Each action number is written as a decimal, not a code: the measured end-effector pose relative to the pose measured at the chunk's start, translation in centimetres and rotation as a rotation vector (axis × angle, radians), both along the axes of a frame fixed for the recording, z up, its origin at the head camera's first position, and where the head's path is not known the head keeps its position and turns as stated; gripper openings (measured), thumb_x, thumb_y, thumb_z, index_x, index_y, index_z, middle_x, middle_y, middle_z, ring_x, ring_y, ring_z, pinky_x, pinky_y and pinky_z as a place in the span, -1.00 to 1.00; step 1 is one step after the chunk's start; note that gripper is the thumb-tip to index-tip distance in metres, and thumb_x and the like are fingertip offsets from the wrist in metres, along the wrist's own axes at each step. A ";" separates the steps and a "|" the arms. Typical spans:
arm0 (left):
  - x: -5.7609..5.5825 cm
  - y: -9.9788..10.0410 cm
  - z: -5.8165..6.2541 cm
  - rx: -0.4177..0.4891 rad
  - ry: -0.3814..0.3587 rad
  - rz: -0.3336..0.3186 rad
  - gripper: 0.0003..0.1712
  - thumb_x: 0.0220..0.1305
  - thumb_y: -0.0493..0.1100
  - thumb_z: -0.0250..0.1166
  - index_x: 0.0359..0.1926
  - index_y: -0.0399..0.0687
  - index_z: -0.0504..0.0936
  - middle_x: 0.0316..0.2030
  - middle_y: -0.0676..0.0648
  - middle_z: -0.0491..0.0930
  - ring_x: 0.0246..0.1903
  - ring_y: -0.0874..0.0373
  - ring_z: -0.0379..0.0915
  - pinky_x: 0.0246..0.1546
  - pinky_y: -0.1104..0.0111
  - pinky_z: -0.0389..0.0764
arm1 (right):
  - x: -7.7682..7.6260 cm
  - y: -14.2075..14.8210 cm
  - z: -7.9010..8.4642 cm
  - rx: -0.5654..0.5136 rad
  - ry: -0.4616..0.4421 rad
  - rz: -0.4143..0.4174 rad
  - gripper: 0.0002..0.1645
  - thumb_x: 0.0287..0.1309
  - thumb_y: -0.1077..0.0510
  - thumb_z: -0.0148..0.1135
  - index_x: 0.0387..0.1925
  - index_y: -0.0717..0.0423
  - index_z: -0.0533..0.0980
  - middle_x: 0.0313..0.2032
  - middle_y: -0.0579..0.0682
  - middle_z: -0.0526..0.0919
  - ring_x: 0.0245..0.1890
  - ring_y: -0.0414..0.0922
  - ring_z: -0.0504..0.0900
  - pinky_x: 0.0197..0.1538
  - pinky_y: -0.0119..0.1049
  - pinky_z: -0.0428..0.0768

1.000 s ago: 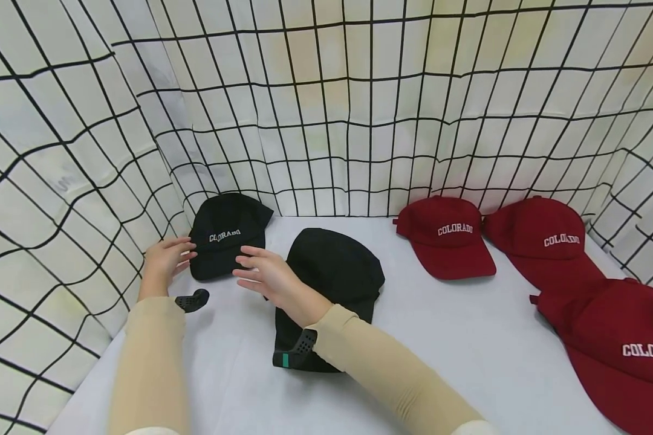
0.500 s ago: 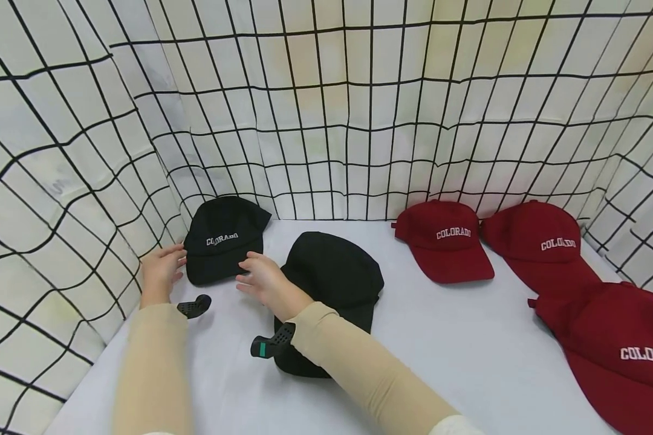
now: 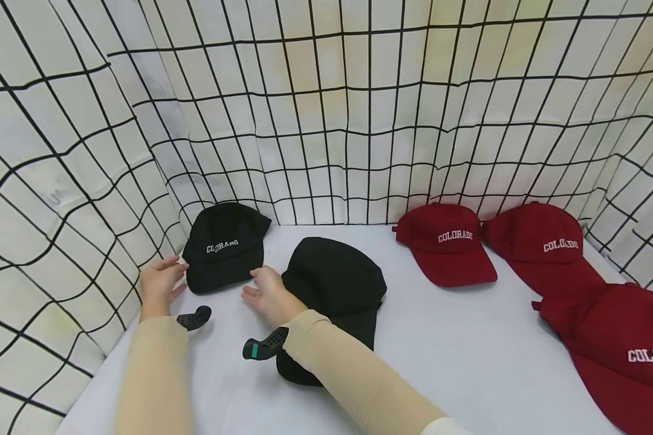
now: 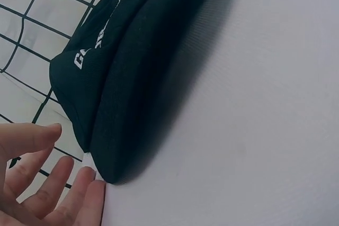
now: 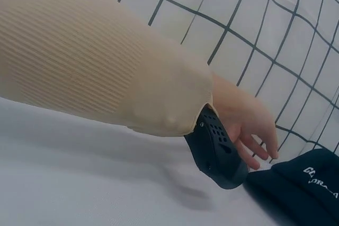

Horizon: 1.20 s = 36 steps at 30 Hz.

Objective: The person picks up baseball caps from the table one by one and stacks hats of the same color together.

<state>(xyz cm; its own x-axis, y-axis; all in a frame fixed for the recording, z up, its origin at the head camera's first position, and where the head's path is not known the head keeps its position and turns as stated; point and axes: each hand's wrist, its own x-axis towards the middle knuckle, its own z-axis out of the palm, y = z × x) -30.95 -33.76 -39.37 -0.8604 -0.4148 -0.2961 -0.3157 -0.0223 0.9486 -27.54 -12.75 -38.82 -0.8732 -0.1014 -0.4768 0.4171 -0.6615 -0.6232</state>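
A black baseball cap (image 3: 225, 226) with white COLORADO lettering sits upright near the back left corner, its brim facing the person. My left hand (image 3: 161, 284) is at its left side with relaxed fingers, fingertips right at the brim's edge. In the left wrist view the fingers (image 4: 55, 181) lie beside the brim's corner, the thumb apart from it. My right hand (image 3: 272, 297) is low at the brim's right corner, fingers bent slightly and nothing held. Beneath the right forearm, a second black cap (image 3: 334, 275) without visible lettering is partly covered.
Three dark red COLORADO caps lie to the right: one cap (image 3: 441, 217) at the back, another cap (image 3: 539, 229) beside it, and a nearer cap (image 3: 604, 320) cut off by the frame. Black wire grid (image 3: 370, 127) walls the white table (image 3: 457, 350) at the back and sides.
My right hand has lowered beside the lettered black cap, and its wrist has swung left. The left hand has stayed by the brim. The caps lie as before; the view has tilted slightly.
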 end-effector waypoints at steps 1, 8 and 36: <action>0.0 0.0 -0.1 -0.006 -0.001 -0.005 -0.29 0.46 -0.25 0.17 0.57 -0.15 0.22 0.54 -0.16 0.13 0.40 0.00 0.21 0.38 0.06 0.31 | 0.0 -0.1 -0.1 -0.001 0.001 -0.004 -0.29 0.36 0.42 -0.02 0.51 0.33 0.15 0.45 0.49 0.11 0.35 0.45 0.30 0.38 0.20 0.31; -0.1 -0.3 -0.3 -0.002 -0.013 -0.046 -0.27 0.46 -0.24 0.16 0.58 -0.17 0.17 0.57 -0.18 0.07 0.46 -0.03 0.12 0.39 0.07 0.28 | -0.3 -0.5 -0.5 -0.040 -0.013 -0.032 -0.26 0.29 0.42 0.05 0.49 0.36 0.18 0.42 0.52 0.17 0.33 0.45 0.33 0.38 0.20 0.31; 0.5 -2.1 0.9 0.448 -0.088 -0.173 -0.05 0.44 -0.50 0.09 0.64 0.19 -0.08 -0.02 0.35 0.65 -0.32 0.38 0.57 -0.26 0.44 0.62 | 0.0 -1.5 -1.0 -0.147 0.021 -0.097 -0.27 0.39 0.56 -0.12 0.54 0.25 0.13 0.23 0.44 0.43 0.23 0.34 0.48 0.25 0.19 0.47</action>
